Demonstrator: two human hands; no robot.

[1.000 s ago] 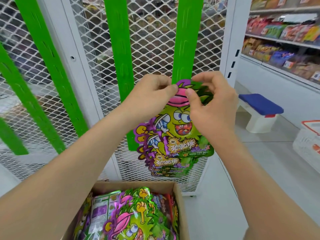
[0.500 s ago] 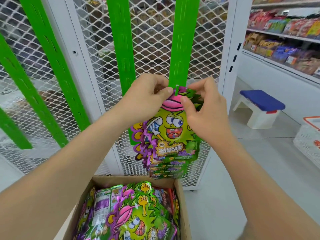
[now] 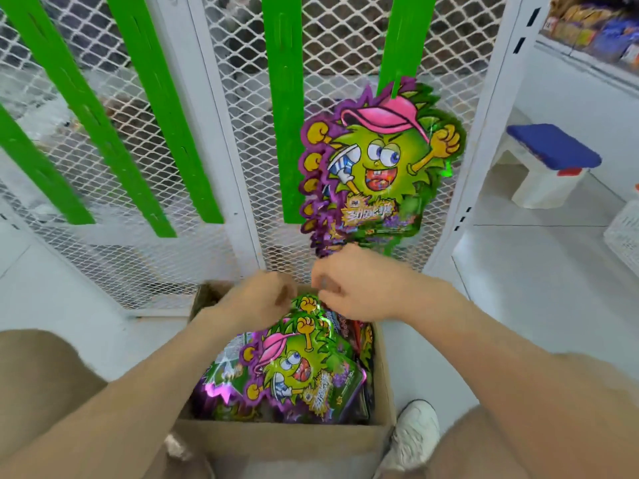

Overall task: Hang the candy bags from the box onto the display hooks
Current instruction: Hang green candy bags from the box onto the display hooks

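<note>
The cardboard box (image 3: 276, 440) stands near, full of candy bags (image 3: 294, 368). The left hand (image 3: 262, 299) and the right hand (image 3: 359, 285) have come down from the strip and are now over the top bag. Their fingers are curled but blurred, so I cannot tell if they grip it. Farther back, the hung candy bag (image 3: 377, 160) now hangs free on the green display strip (image 3: 397, 39).

Candy bags (image 3: 377, 167) hang on the rightmost display strip (image 3: 403, 36) against the far mesh panel (image 3: 242, 133). Below, nearer, left hand (image 3: 256, 299) and right hand (image 3: 359, 285) hover over the box (image 3: 283, 444) holding loose bags (image 3: 297, 368). A stool (image 3: 549, 157) stands far right.
</note>
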